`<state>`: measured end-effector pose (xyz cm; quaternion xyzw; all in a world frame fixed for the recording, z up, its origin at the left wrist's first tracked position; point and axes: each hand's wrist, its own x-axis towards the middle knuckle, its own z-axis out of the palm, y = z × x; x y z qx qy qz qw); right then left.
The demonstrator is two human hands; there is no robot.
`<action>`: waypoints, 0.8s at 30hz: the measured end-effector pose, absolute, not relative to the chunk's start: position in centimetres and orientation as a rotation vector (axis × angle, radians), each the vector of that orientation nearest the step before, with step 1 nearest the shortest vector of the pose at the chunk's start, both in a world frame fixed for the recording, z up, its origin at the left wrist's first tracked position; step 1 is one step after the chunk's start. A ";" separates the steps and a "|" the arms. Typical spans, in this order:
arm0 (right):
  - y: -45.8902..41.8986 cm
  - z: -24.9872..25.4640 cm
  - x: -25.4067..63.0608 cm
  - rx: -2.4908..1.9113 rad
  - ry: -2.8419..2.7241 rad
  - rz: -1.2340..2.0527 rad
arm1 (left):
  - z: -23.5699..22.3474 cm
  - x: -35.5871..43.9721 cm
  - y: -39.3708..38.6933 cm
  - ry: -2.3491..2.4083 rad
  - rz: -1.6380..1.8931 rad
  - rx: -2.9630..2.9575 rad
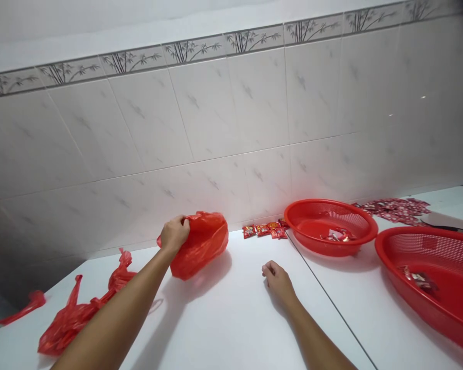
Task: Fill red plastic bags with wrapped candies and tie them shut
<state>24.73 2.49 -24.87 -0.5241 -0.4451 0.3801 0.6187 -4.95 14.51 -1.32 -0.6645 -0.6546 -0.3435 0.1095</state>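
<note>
The fingers of the left hand (175,234) are clamping together on the gathered top of a puffed red plastic bag (202,246), its long axis slanting down-left, its body bulging just right of the hand over the white table (231,308). The right hand (278,280) is resting apart, fingers curling loosely together on the tabletop.

Marbled white wall tiles (216,113) under a bamboo-patterned border (224,43).

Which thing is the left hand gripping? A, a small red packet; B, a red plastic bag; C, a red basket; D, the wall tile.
B. The left hand is closed around the top of the red plastic bag, which bulges beside it above the white table.
</note>
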 end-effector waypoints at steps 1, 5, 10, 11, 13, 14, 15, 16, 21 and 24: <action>2.5 -24.9 24.8 -1.217 -1.040 0.880 | -0.8 -4.6 14.1 -1.891 -1.059 -1.927; 2.5 -25.0 25.3 -1.264 -1.105 0.887 | -0.5 -3.8 12.8 -1.832 -1.193 -1.931; 2.4 -24.9 25.7 -1.286 -1.144 0.862 | -2.6 -3.3 11.0 -1.830 -1.318 -2.128; 2.4 -24.9 25.6 -1.279 -1.149 0.863 | -3.4 -3.0 10.5 -1.844 -1.345 -2.168; 2.4 -24.9 25.4 -1.257 -1.153 0.879 | -5.2 -2.1 9.2 -1.878 -1.371 -2.319; 2.4 -24.9 25.3 -1.242 -1.151 0.893 | -6.2 -1.5 8.4 -1.886 -1.384 -2.414; 2.4 -24.8 25.1 -1.228 -1.148 0.908 | -7.2 -0.9 7.7 -1.883 -1.408 -2.498; 2.3 -24.8 25.0 -1.215 -1.148 0.921 | -8.0 -0.2 6.9 -1.871 -1.438 -2.561; 1.5 -23.9 24.3 -1.055 -1.031 1.128 | -10.3 2.8 4.4 -1.937 -2.009 -2.764; 1.2 -23.4 24.1 -1.056 -1.009 1.149 | -10.0 3.6 4.2 -2.002 -2.409 -2.812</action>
